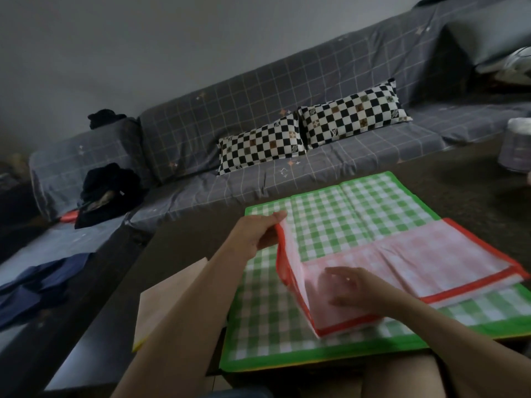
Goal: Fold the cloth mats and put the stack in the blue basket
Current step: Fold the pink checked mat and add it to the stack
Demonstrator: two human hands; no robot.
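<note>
On the green mat [330,222], left hand [258,234] pinches the red mat [416,254] by its raised left end, at 10 o'clock from the right hand [353,288]. Right hand rests flat, fingers loosely spread, pinning it. Long axis runs 8 to 2 o'clock. No basket visible.

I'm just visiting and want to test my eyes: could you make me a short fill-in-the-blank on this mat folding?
1. The left hand lifts a corner of the ____ mat.
2. That mat lies on a bigger ____ mat.
3. The right hand rests flat on the ____ mat.
4. On the sofa lie two ____ pillows.

Missing words: red; green; red; checkered
</note>
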